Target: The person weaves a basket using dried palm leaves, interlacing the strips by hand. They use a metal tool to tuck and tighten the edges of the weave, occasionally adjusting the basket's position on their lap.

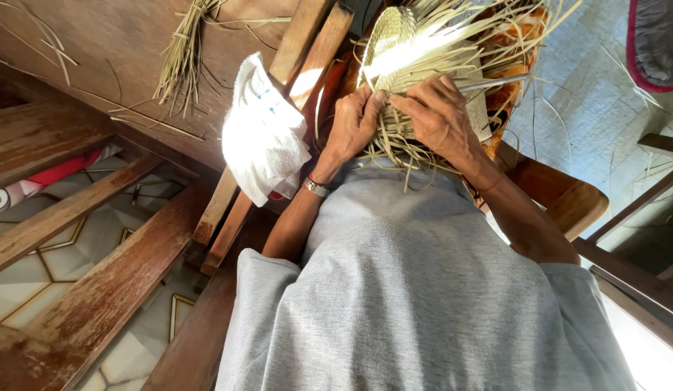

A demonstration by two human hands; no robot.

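Your left hand (354, 123) pinches loose straw strands (394, 148) taut; your right hand (441, 116) grips the woven straw piece (401, 43), steadying it on your lap.

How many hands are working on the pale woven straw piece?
2: the left hand grips the pale woven straw piece at its left side, the right hand at its right.

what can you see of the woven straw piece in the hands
The woven piece is pale, straw-like strips plaited into a tight curved panel, brightly sunlit near its middle. Loose unwoven strands fan out above it and hang below the hands. It sits in the person's lap against orange patterned cloth. The left hand and right hand both grip its lower edge, fingers pinching strands. Its full shape is hidden.
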